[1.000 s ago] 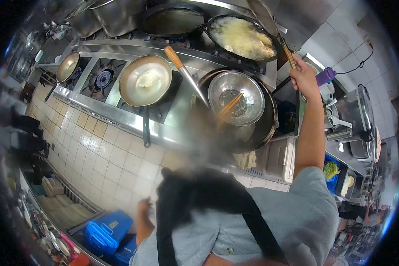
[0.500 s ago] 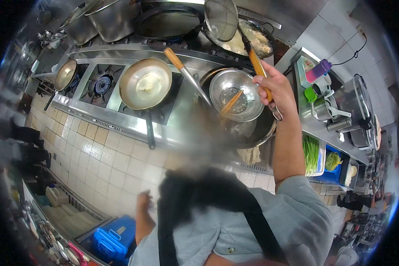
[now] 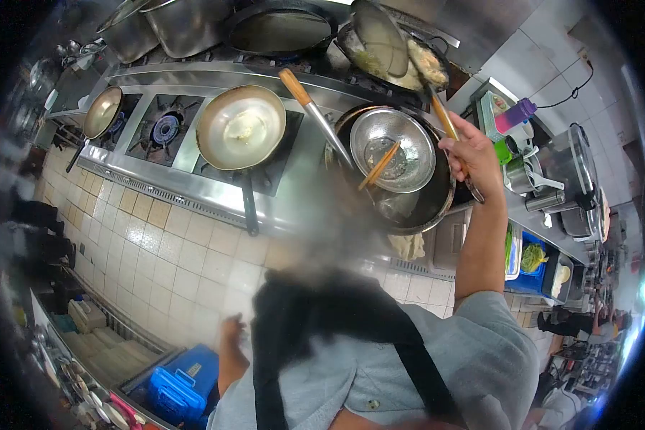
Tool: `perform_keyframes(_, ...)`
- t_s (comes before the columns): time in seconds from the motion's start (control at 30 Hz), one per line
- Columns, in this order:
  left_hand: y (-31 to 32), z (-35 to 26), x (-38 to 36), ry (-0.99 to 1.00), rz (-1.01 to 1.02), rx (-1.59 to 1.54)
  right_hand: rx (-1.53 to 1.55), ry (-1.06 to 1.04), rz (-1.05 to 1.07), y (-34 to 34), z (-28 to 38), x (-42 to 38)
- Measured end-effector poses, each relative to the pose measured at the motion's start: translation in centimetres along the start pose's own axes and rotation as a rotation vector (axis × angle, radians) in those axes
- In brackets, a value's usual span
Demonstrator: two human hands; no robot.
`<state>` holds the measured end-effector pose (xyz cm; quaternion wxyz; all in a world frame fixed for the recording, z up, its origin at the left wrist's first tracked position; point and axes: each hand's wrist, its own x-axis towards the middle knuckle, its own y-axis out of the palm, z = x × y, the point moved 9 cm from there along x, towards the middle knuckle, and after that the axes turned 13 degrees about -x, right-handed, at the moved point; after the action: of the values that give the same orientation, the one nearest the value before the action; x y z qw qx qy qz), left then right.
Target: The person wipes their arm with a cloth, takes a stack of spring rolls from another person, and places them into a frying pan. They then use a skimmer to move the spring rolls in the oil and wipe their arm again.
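My right hand (image 3: 474,154) is closed round the wooden handle of a mesh strainer (image 3: 382,36). The strainer's round head is over a wok (image 3: 428,63) with pale food in oil. Below and left of this hand, a metal colander (image 3: 416,154) with wooden chopsticks (image 3: 381,165) in it rests over a large dark pan (image 3: 437,208). A wooden-handled tool (image 3: 319,115) leans at that pan's left edge. My left hand (image 3: 233,330) hangs low beside my body, away from the stove; its fingers are small and blurred.
A frying pan (image 3: 215,136) with some pale liquid is on the stove, and a smaller pan (image 3: 102,115) is further left. Large pots (image 3: 186,29) stand at the back. A side counter (image 3: 545,215) holds containers. Blue bin (image 3: 186,383) at lower left.
My right hand has moved right and slightly down with the strainer. The strainer's head has shifted right and lower over the wok. The view has shifted slightly.
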<state>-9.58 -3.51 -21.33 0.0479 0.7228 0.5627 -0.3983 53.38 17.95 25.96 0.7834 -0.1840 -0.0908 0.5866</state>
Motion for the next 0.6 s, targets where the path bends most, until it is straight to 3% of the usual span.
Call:
perform_keyframes(0.1, -0.3, -2.5, -0.3, 0.038, 0.018, 0.036, 0.081, -0.066, -0.096, -0.9, 1.8, -0.5)
perform_keyframes(0.17, -0.8, -2.8, -1.0, -0.247, -0.068, -0.169, 0.106, -0.088, -0.123, -1.5, 1.7, -0.2)
perform_keyframes(0.27, -1.3, -4.2, -1.7, -0.324, -0.109, -0.18, 0.124, -0.124, -0.198, -2.1, 2.1, -0.2)
perform_keyframes(0.5, -0.6, -4.3, -1.8, -0.314, -0.097, -0.157, 0.206, -0.082, -0.196, -2.4, -0.4, 0.7)
perform_keyframes(0.6, 0.1, -1.0, -0.3, -0.156, -0.074, -0.105, 0.191, -0.026, -0.193, -2.7, -2.9, 2.0)
